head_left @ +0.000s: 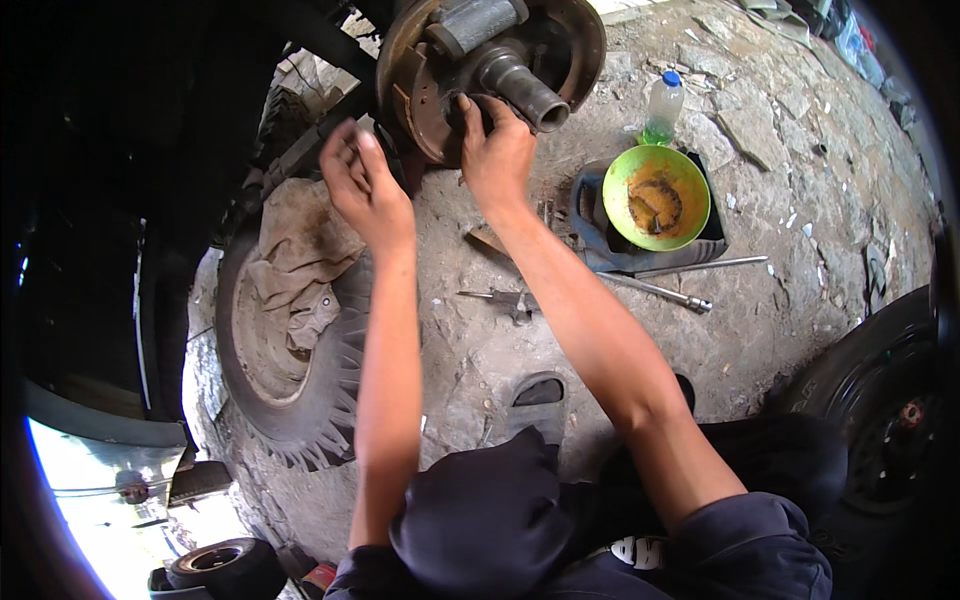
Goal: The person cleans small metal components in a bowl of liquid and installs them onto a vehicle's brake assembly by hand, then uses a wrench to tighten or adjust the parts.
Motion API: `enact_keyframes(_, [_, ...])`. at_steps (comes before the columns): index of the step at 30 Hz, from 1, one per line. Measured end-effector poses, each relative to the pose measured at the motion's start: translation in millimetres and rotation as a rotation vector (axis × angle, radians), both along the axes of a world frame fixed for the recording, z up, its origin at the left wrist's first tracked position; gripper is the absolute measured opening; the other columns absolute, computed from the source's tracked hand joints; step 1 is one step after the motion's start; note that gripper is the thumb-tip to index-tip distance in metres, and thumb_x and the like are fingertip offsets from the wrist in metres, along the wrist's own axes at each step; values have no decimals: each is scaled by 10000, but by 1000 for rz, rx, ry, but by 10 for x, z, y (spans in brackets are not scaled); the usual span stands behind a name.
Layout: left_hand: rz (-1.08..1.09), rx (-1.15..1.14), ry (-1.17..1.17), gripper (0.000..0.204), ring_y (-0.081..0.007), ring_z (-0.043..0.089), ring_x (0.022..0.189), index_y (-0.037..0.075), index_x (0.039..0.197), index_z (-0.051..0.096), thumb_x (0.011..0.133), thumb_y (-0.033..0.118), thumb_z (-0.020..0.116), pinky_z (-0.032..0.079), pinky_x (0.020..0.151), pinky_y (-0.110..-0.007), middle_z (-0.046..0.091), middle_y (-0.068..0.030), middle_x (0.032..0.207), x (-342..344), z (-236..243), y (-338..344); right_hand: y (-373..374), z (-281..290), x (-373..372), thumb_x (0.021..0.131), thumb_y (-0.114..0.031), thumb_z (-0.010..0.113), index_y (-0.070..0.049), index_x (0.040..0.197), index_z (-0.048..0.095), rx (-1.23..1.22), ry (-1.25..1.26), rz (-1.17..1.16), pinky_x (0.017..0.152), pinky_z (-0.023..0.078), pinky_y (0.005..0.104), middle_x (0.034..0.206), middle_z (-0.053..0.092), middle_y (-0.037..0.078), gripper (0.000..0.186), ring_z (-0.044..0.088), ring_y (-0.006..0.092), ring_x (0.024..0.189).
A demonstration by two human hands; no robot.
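A brake assembly point(580, 45) is at the top, with a bare metal spindle point(525, 92) sticking out toward me. A curved brake shoe point(412, 90) lines its left side, and a thick grey cylinder-shaped part point(478, 24) lies across its top. My right hand point(498, 160) reaches in below the spindle. Its thumb and fingers close on a dark part there, too shadowed to name. Just left of the assembly, my left hand point(370, 190) is raised, somewhat blurred, its thumb apart from loosely bent fingers. Nothing shows in it.
A large tyre point(345, 385) with a dirty cloth point(305, 250) lies left. Right are a green bowl point(692, 225) of orange-brown paste, a bottle point(662, 105), a long socket wrench point(660, 292) and a metal rod point(715, 264). A small tool point(510, 298) lies below my hands. Another wheel point(900, 400) stands far right.
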State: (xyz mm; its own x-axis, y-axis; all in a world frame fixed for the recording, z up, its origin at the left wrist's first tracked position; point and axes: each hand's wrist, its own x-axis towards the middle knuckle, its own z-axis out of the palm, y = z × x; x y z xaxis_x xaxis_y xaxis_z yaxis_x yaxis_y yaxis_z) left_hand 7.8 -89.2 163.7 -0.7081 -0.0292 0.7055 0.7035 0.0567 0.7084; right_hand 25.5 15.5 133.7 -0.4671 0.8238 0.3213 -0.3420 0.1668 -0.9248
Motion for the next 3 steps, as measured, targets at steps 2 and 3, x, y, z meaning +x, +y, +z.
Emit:
enact_keyframes(2, [-66,-118,170,431,-209,527,1052,-39,1245,447,946,235,593,448,865,-290,497,-164,1207,-182,230,13,-40,-26,-69,894,-121,622,37,1006,670,-54,49,-14,749,503,438,891,662,259,199,667,377,840])
enact_keyframes(3, [-61,-191,251,488,-253,491,1123,-29,1259,441,935,294,611,410,960,-388,475,-176,1249,-222,353,19,-52,-47,-128,895,-128,625,36,1010,672,-83,76,-20,749,504,437,897,663,259,206,671,370,843])
